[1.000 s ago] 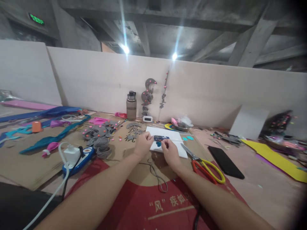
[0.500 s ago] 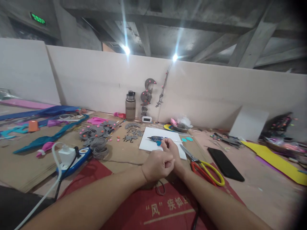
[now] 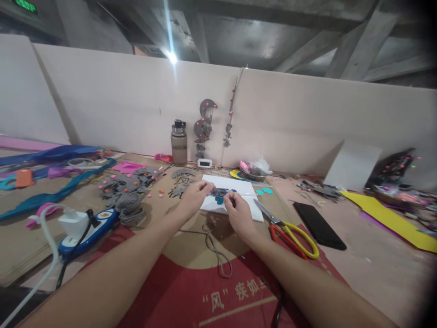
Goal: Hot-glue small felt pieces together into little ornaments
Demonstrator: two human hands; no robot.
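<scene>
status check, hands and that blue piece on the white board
Left hand and right hand both pinching the blue piece over the white board. Scissors lie right, apart.

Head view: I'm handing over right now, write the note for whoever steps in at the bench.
Left hand: fingertips pinch the left end of the small dark blue piece.
Right hand: fingertips on its right end.
The piece lies on the white board, with a teal cut-out just under it.
Scissors lie right of the board, untouched; a grey cord is between the forearms.
How far along the work is cannot be told.
</scene>
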